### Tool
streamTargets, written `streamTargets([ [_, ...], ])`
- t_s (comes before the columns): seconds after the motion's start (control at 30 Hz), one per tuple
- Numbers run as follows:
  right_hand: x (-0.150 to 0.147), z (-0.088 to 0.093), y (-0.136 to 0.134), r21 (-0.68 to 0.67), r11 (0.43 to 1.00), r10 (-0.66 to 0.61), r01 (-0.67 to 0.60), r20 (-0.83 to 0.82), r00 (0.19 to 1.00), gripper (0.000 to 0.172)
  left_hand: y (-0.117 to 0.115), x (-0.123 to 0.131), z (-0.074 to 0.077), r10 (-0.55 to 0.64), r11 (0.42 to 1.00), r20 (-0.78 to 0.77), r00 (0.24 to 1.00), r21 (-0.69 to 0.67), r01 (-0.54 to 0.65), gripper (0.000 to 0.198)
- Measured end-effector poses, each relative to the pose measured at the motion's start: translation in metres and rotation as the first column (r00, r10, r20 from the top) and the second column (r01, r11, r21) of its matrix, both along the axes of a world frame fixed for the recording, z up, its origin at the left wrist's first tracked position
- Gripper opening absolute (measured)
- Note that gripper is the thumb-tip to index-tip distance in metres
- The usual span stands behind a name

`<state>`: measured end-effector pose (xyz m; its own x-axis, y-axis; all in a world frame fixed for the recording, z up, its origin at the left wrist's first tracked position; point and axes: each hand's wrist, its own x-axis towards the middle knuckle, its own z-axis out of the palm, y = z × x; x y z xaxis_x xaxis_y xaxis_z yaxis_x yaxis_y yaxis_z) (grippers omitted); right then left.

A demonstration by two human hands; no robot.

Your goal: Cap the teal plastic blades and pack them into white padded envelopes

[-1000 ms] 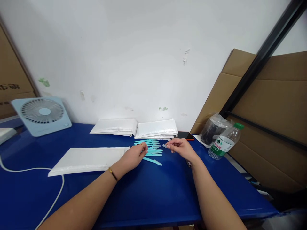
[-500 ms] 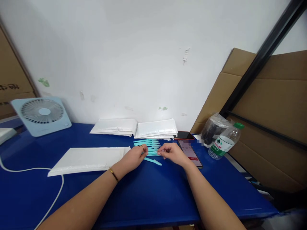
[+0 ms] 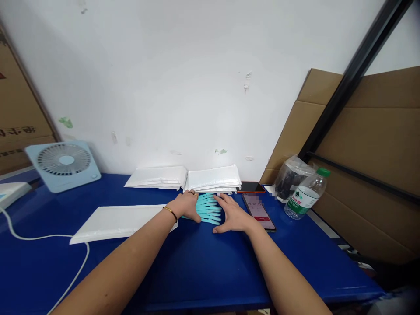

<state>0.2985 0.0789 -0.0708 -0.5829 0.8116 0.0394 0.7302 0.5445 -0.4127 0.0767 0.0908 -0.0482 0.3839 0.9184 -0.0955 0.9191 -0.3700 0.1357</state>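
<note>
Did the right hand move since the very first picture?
Yes. Judged against the orange-edged phone, the right hand has moved left and a bit closer to the person.

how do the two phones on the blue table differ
The near phone has a lit screen with digits and a red patch; the far phone has a dark one. The far phone shows an orange edge; the near phone shows no orange. The near phone points away from the person, beside the right hand; the far phone lies crosswise, near the white packets. Both lie face up on the blue table.
</note>
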Motion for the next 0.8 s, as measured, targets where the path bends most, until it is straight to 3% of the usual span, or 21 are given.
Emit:
streamTargets([
  [0.2, 0.002, -0.008, 0.009, 0.026, 0.999, -0.043, 0.042, 0.035, 0.998, 0.111, -0.004, 0.03, 0.003, -0.05, 0.998, 0.017, 0.999, -0.029, 0.051, 0.076],
  [0.27, 0.001, -0.008, 0.011, 0.05, 0.998, -0.036, 0.034, 0.047, 0.998, 0.098, -0.005, 0.039, 0.0, -0.05, 0.999, 0.02, 0.999, -0.02, 0.051, 0.07],
  [0.4, -0.003, -0.004, 0.005, 0.164, 0.986, 0.011, -0.023, 0.074, 0.997, 0.049, -0.009, 0.051, -0.009, -0.034, 0.999, 0.047, 0.998, 0.028, 0.033, 0.053],
  [0.57, -0.015, 0.004, -0.008, 0.214, 0.976, -0.001, -0.051, 0.24, 0.971, 0.033, -0.026, 0.055, -0.021, -0.03, 0.996, 0.143, 0.989, 0.084, 0.018, 0.027],
  [0.67, -0.018, 0.028, -0.019, 0.255, 0.966, -0.04, -0.05, 0.336, 0.941, 0.028, -0.042, 0.054, -0.022, -0.002, 0.989, 0.229, 0.973, 0.147, -0.032, 0.03],
  [0.73, -0.018, 0.058, -0.03, 0.312, 0.947, -0.029, -0.076, 0.319, 0.947, 0.026, -0.052, 0.054, -0.018, 0.014, 0.982, 0.286, 0.958, 0.174, -0.067, 0.031],
  [0.8, -0.019, 0.093, -0.043, 0.336, 0.934, 0.03, -0.123, 0.269, 0.963, 0.033, -0.062, 0.055, -0.012, 0.008, 0.976, 0.453, 0.892, 0.192, -0.107, 0.029],
])
